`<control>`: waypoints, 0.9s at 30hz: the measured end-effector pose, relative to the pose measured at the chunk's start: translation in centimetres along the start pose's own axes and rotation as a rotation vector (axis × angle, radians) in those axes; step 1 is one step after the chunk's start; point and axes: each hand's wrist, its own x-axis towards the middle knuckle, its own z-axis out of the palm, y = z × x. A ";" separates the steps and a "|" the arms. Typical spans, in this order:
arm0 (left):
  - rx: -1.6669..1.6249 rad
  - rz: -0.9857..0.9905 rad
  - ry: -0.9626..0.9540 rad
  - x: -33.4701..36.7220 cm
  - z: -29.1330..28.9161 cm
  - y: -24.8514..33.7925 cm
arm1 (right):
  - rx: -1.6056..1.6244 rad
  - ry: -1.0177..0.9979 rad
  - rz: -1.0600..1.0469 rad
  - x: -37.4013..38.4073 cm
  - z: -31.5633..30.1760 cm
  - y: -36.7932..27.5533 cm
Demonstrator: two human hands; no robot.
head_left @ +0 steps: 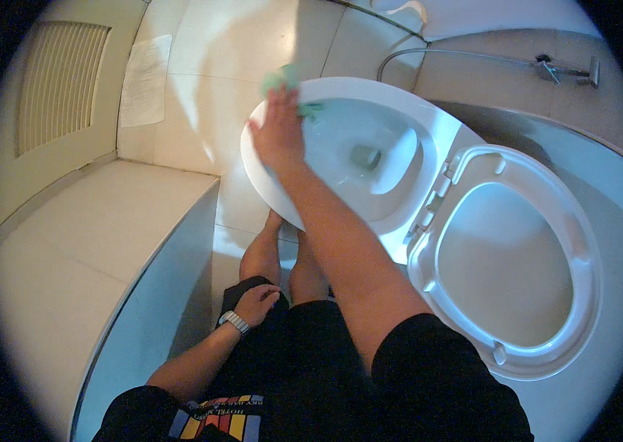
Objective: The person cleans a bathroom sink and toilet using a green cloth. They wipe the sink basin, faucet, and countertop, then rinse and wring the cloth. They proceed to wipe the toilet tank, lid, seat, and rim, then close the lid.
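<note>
My right hand [280, 134] presses a light green cloth [280, 75] onto the front rim of a white toilet bowl [255, 158]. Part of the cloth shows beyond my fingertips, and another bit hangs over the inner edge of the bowl. My palm hides the rest of it. Water stands at the bottom of the bowl. The white toilet seat [582, 258] is raised against the lid behind it. Near my knee my left hand [255, 303] rests on the dark shorts, its fingers loosely bent with nothing seen in them. A metal-band watch [236, 322] circles that wrist.
To the left runs a tiled ledge [90, 221], with a louvred door panel [65, 85] beyond it. A white mat or towel [146, 81] lies on the tiles at the upper left. At the upper right a hose [466, 53] leads to a metal wall fitting [547, 68].
</note>
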 end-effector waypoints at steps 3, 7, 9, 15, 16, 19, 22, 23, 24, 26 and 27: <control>-0.036 0.001 0.011 0.4 0.4 -0.6 | -0.098 -0.215 -0.187 -6.1 0.7 -3.5; -0.081 0.033 0.028 0.4 0.3 -0.6 | -0.199 -0.353 -0.328 -15.8 -0.1 -0.4; -0.088 0.002 0.035 0.7 0.3 -1.1 | -0.283 -0.409 -0.390 -21.3 -0.8 4.5; -0.138 -0.025 0.021 0.5 -0.2 -0.5 | -0.397 -0.689 0.199 -31.4 -8.9 13.5; -0.129 -0.013 0.023 0.7 -0.1 -0.7 | -0.449 -0.620 0.363 -31.7 -9.6 13.7; -0.126 -0.007 0.021 1.2 0.4 -1.9 | -0.361 -0.265 0.503 -30.7 -7.5 13.0; -0.115 -0.024 0.012 1.6 0.5 -2.0 | -0.270 -0.087 0.542 -30.5 -5.7 11.3; -0.078 -0.007 0.008 1.5 0.4 -1.8 | -0.225 -0.031 0.563 -30.6 -5.5 11.4; -0.041 0.011 0.004 1.3 0.3 -1.6 | -0.181 0.025 0.583 -30.7 -5.3 11.6; -0.082 -0.006 0.002 1.2 -0.1 -1.4 | -0.269 0.033 0.799 -28.8 -5.2 14.0; -0.103 -0.010 -0.001 1.4 -0.2 -1.4 | -0.315 0.041 0.909 -27.8 -5.3 15.2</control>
